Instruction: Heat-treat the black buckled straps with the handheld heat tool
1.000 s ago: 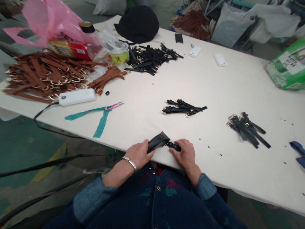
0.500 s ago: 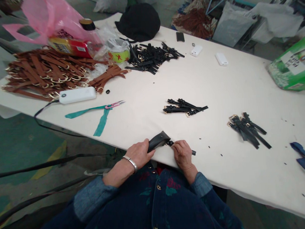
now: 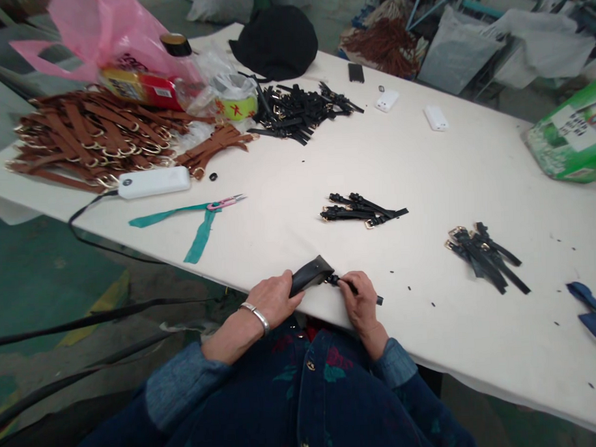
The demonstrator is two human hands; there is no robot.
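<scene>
In the head view, the black strap (image 3: 334, 279) was positioned at the near edge of the tabletop (image 3: 279, 231). Its long axis ran from the right end of the black leather piece (image 3: 310, 275) rightward, slanting slightly toward that edge. The left hand (image 3: 272, 301) clasped the leather piece; the right hand (image 3: 363, 299), nearer the strap, pinched it, with the tail projecting beyond. Whether strap and piece were joined could not be determined: the right fingers hid the strap's middle. A cluster of black buckled straps (image 3: 363, 210) lay toward the far edge, a second bunch (image 3: 485, 253) rightward, and pink-handled snips (image 3: 225, 203) leftward.
</scene>
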